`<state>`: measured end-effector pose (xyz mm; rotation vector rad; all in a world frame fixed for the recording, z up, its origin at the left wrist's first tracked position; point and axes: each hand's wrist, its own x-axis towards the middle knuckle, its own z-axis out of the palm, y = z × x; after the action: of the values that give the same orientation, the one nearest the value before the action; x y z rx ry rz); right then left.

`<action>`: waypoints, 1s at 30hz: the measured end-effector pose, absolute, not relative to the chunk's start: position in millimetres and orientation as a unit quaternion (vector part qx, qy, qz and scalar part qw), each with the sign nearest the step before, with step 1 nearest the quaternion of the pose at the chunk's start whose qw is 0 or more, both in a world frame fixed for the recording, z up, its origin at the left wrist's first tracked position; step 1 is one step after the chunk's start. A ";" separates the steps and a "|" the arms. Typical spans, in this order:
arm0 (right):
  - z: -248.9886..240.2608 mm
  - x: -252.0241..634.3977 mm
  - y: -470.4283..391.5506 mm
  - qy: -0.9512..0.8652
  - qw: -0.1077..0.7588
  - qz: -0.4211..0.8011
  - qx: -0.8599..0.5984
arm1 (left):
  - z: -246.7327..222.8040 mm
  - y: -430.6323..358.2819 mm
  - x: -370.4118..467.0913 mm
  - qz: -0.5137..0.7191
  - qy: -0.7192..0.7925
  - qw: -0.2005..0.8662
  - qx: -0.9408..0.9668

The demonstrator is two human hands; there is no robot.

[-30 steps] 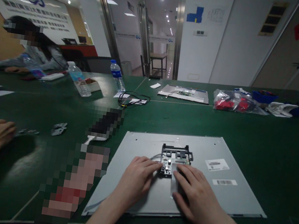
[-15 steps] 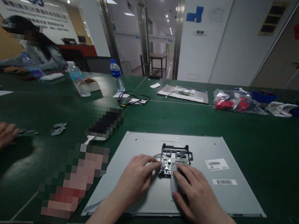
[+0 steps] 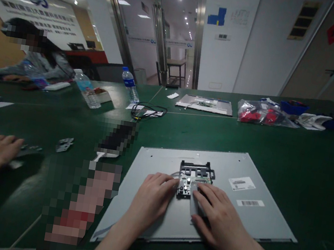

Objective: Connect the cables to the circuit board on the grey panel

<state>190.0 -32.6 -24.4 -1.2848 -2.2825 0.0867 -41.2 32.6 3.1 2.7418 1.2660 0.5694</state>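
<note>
On panel (image 3: pixel 157 163), left hand (image 3: pixel 154 195) half-curled at circuit board (image 3: pixel 188 181); right hand (image 3: pixel 220 209) half-open, touching grey strip (image 3: pixel 194 203).

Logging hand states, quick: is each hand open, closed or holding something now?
Left hand: fingertips at the circuit board's left edge; grip cannot be told.
Right hand: fingers spread on a grey piece; grip cannot be told.

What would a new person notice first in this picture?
Probably the large pale metal panel at the near edge of the green table, with both hands, left and right, at the circuit board in its black frame. Next, perhaps the bright red items in a clear bag, at the table's far side, right of centre.
</note>
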 end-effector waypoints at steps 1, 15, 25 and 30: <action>-24.7 189.9 -32.5 -0.841 0.258 0.031 -0.475 | 2.9 33.1 -41.4 0.183 0.411 0.035 0.892; -24.9 190.0 -32.7 -0.841 0.266 0.026 -0.471 | 1.4 34.3 -41.6 0.177 0.408 0.041 0.895; -26.2 190.3 -32.5 -0.840 0.270 0.022 -0.470 | 0.6 34.9 -43.2 0.188 0.400 0.032 0.896; -25.0 190.3 -32.4 -0.841 0.266 0.026 -0.471 | 6.1 33.1 -41.9 0.192 0.401 0.033 0.895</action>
<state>190.3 -32.4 -25.0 -1.2708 -2.2698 0.0696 -41.9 33.1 6.1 2.7555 1.2339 0.5919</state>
